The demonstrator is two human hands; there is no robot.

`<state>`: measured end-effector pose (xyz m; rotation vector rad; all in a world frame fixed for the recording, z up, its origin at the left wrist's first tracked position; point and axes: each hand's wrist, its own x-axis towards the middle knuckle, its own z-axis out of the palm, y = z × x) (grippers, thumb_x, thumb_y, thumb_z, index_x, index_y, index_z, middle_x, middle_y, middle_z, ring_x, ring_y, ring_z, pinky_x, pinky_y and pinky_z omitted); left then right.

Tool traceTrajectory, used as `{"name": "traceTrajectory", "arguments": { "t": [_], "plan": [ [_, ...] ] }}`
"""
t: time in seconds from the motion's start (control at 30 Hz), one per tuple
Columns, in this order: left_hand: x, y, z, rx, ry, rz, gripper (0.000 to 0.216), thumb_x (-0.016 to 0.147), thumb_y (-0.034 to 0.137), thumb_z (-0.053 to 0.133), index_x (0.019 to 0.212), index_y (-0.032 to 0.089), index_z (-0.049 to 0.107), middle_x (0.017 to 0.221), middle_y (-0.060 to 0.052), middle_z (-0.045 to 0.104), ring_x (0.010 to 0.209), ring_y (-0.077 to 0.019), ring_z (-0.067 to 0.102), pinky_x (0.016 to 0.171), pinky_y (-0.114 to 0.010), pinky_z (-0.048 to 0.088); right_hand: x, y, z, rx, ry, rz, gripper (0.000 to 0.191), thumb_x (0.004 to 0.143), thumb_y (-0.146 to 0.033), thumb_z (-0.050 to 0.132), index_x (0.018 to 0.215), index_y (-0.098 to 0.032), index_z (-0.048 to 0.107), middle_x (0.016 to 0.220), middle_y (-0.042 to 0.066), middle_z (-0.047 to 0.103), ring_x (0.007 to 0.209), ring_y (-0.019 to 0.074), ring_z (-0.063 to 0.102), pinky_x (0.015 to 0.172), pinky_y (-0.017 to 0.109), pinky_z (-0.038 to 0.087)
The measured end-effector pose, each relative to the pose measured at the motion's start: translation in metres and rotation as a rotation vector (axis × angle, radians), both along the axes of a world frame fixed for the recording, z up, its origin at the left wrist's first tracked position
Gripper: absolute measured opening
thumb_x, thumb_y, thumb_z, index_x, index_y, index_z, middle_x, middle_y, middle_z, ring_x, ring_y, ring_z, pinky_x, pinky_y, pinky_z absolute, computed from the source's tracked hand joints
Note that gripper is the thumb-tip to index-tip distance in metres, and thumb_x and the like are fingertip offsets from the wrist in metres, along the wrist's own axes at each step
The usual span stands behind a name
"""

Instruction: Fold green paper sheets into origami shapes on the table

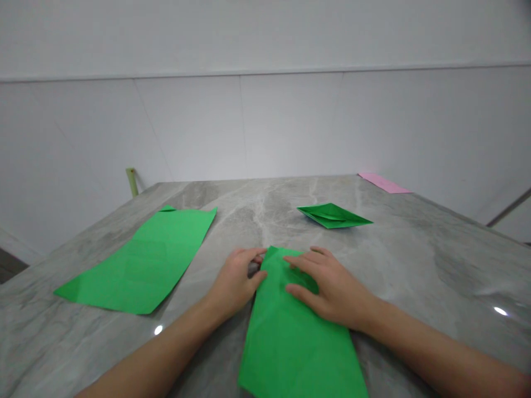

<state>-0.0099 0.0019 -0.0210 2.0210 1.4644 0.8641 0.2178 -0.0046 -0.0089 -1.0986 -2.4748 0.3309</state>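
A green sheet of paper [296,342] lies in front of me, its far end narrowed by a folded corner and its near end running out of view. My left hand [238,276] is at its far left edge, thumb and curled fingers closed on the paper's edge near the corner. Over the far right part of the same sheet rests my right hand [327,284], thumb and forefinger apart, fingertips touching or just above the surface. Its outer fingers are partly hidden. Beyond the right hand sits a folded green paper piece [334,215], diamond-shaped with pointed ends.
Another green sheet [141,265] with creases and slightly raised corners lies on the left of the grey marbled table [253,221]. A pink paper [385,183] lies at the far right edge. A pale green object [132,181] stands beyond the far left corner, by the white wall.
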Motion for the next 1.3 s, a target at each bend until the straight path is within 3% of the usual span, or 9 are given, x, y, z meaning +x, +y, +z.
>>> {"name": "traceTrajectory", "arguments": {
  "t": [0.13, 0.23, 0.4, 0.57, 0.73, 0.9, 1.0, 1.1, 1.3],
  "plan": [
    [0.010, -0.011, 0.003, -0.062, -0.172, -0.194, 0.043, 0.077, 0.012, 0.065, 0.119, 0.016, 0.065, 0.098, -0.005, 0.071, 0.093, -0.0198, 0.064, 0.092, -0.034, 0.047, -0.001, 0.005, -0.005, 0.045, 0.158, -0.078, 0.038, 0.088, -0.027, 0.064, 0.125, -0.016, 0.062, 0.118, 0.013, 0.066, 0.111, 0.0284, 0.060, 0.098, 0.049, 0.046],
    [0.014, -0.015, 0.004, -0.129, -0.326, -0.249, 0.046, 0.079, 0.015, 0.064, 0.124, 0.014, 0.061, 0.090, -0.004, 0.069, 0.085, -0.0178, 0.064, 0.084, -0.031, 0.049, -0.003, 0.007, -0.005, -0.001, 0.286, -0.079, 0.016, 0.089, -0.020, 0.062, 0.103, -0.018, 0.068, 0.108, 0.009, 0.067, 0.103, 0.0242, 0.061, 0.093, 0.042, 0.048],
    [0.019, -0.019, 0.004, -0.392, -0.607, -0.360, 0.030, 0.082, 0.027, 0.065, 0.109, 0.013, 0.066, 0.091, -0.006, 0.069, 0.085, -0.0194, 0.065, 0.077, -0.031, 0.050, -0.006, 0.005, -0.002, -0.093, 0.440, -0.059, 0.007, 0.089, -0.017, 0.061, 0.088, -0.020, 0.067, 0.095, 0.005, 0.068, 0.092, 0.0195, 0.063, 0.084, 0.034, 0.048],
    [0.023, -0.019, 0.003, -0.525, -0.658, -0.323, 0.023, 0.079, 0.035, 0.070, 0.088, 0.014, 0.072, 0.082, -0.005, 0.071, 0.080, -0.0205, 0.066, 0.076, -0.031, 0.050, -0.006, 0.002, -0.003, -0.094, 0.459, -0.047, 0.008, 0.089, -0.023, 0.061, 0.086, -0.020, 0.067, 0.111, 0.007, 0.065, 0.101, 0.0207, 0.063, 0.090, 0.035, 0.046],
    [0.024, -0.018, 0.000, -0.511, -0.672, -0.247, 0.020, 0.076, 0.031, 0.072, 0.088, 0.016, 0.076, 0.081, -0.004, 0.074, 0.076, -0.0193, 0.068, 0.074, -0.030, 0.051, -0.007, 0.003, -0.001, -0.131, 0.463, -0.084, 0.015, 0.088, -0.026, 0.060, 0.076, -0.019, 0.062, 0.102, 0.007, 0.067, 0.095, 0.0205, 0.063, 0.084, 0.034, 0.046],
    [0.028, -0.023, 0.004, -0.512, -0.740, -0.194, 0.038, 0.075, 0.030, 0.074, 0.108, 0.013, 0.071, 0.086, -0.007, 0.077, 0.079, -0.0214, 0.071, 0.075, -0.032, 0.054, -0.007, 0.002, 0.003, -0.203, 0.415, -0.162, 0.022, 0.090, -0.034, 0.057, 0.074, -0.019, 0.062, 0.073, 0.002, 0.065, 0.070, 0.0183, 0.059, 0.067, 0.031, 0.043],
    [0.030, -0.028, 0.010, -0.529, -0.767, -0.163, 0.077, 0.075, 0.030, 0.075, 0.143, 0.013, 0.045, 0.089, -0.007, 0.077, 0.076, -0.0213, 0.071, 0.073, -0.034, 0.054, -0.007, 0.000, 0.004, -0.216, 0.400, -0.198, 0.025, 0.089, -0.037, 0.057, 0.072, -0.019, 0.062, 0.067, 0.000, 0.063, 0.064, 0.0169, 0.056, 0.061, 0.030, 0.039],
    [0.031, -0.032, 0.013, -0.528, -0.768, -0.155, 0.093, 0.078, 0.031, 0.072, 0.154, 0.013, 0.023, 0.088, -0.006, 0.078, 0.074, -0.0211, 0.072, 0.074, -0.035, 0.054, -0.007, 0.000, 0.004, -0.199, 0.418, -0.203, 0.023, 0.088, -0.036, 0.058, 0.073, -0.019, 0.061, 0.068, 0.000, 0.064, 0.065, 0.0166, 0.056, 0.062, 0.029, 0.039],
    [0.033, -0.034, 0.015, -0.609, -0.866, -0.228, 0.061, 0.078, 0.038, 0.075, 0.131, 0.012, 0.059, 0.091, -0.009, 0.078, 0.079, -0.0240, 0.073, 0.077, -0.036, 0.055, -0.008, 0.001, 0.003, -0.152, 0.454, -0.193, 0.021, 0.088, -0.034, 0.059, 0.074, -0.019, 0.062, 0.070, 0.000, 0.064, 0.067, 0.0159, 0.057, 0.063, 0.028, 0.041]
  ]
}}
